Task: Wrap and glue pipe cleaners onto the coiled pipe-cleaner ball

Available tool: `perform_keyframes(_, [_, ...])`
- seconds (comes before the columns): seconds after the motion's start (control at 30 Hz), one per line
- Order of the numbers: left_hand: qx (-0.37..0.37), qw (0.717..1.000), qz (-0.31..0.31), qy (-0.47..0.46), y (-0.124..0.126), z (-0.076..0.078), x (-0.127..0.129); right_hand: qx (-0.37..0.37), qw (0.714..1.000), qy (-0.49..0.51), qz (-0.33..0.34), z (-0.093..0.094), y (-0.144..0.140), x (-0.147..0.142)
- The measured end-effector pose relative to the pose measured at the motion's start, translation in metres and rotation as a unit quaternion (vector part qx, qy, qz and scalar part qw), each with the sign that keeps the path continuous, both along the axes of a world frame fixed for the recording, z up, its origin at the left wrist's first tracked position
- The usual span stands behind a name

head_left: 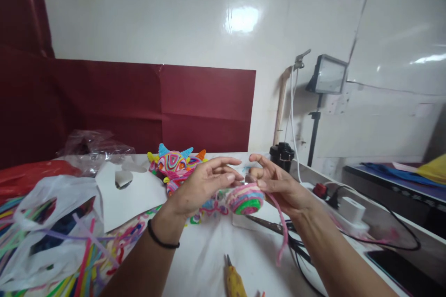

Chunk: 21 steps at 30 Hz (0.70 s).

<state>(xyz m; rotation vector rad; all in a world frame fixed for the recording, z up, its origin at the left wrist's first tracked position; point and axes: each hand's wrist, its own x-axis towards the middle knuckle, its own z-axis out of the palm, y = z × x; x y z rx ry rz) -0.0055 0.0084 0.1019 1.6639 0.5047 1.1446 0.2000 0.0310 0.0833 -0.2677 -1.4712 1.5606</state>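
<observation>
A rounded piece of coiled chenille stems (245,199), in pink, white, blue and green rings, is held above the white tabletop. My right hand (278,185) grips its upper right side, with the thumb pressed on the top edge. A loose pink chenille stem (284,232) hangs down from that side. Just over the piece's upper left is my left hand (207,181), its fingers stretched out and apart from the thumb. Whether its fingertips touch the piece is hard to see. Behind the left hand stands a colourful chenille dragon-like figure (174,162) with blue horns.
Scissors (268,225) lie below the right hand, and a yellow tool with a dark tip (235,278) lies at the front. Plastic bags (55,195), chenille stems (83,274) and white card (128,195) crowd the left. A power strip (351,222) and phone (404,269) are right.
</observation>
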Motion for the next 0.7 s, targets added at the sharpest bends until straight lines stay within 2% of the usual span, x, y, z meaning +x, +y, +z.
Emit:
perform_keyframes(0.17, [0.088,0.982,0.133,0.096,-0.003,0.001,0.010,0.026,0.998,-0.005,-0.055,0.003,-0.003,-0.004])
perform_keyframes(0.3, [0.181,0.938,0.232,0.182,-0.009,0.002,0.014,0.047,0.996,-0.007,-0.076,0.003,-0.004,-0.007])
perform_keyframes(0.4, [0.237,0.907,0.284,0.202,-0.009,0.003,0.016,0.061,0.994,-0.014,-0.093,0.003,-0.002,-0.007])
perform_keyframes(0.53, [0.257,0.901,0.284,0.204,-0.006,0.001,0.017,0.074,0.989,-0.039,-0.123,0.004,-0.003,-0.008])
perform_keyframes(0.7, [0.188,0.924,0.237,0.232,-0.002,-0.001,0.013,0.083,0.984,-0.076,-0.134,0.004,-0.007,-0.011])
